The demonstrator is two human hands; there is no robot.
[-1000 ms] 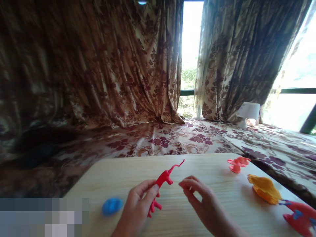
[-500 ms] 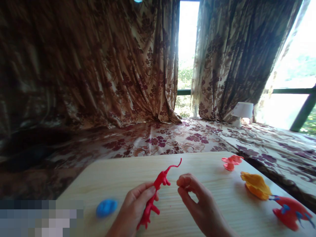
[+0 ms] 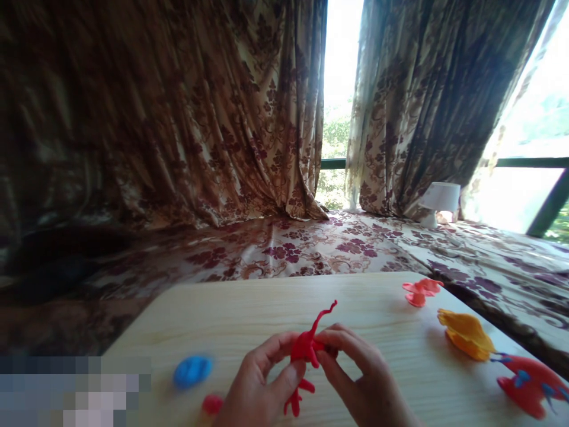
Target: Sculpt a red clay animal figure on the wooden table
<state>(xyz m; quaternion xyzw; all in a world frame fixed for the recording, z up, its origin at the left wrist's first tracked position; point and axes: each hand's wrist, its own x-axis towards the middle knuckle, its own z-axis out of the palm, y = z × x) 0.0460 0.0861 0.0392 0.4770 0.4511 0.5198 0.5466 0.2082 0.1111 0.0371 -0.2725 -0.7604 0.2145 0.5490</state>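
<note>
A red rubbery toy animal with a long thin curled tail [image 3: 306, 350] is held above the pale wooden table [image 3: 249, 308]. My left hand [image 3: 262, 385] grips its body from the left, fingers closed round it. My right hand [image 3: 360, 379] pinches the toy's upper body from the right, thumb and fingers together. The toy's legs hang down between my hands.
On the table lie a blue blob [image 3: 192, 370], a small red piece [image 3: 212, 404], a pink toy [image 3: 420, 290], an orange-yellow toy [image 3: 466, 335] and a red and blue toy [image 3: 531, 385]. Behind are a floral cloth, curtains and a white lamp [image 3: 438, 201].
My right hand has moved left and closed on the red toy, which my left hand alone held before. The toy now stands more upright. A small red piece has come into view.
</note>
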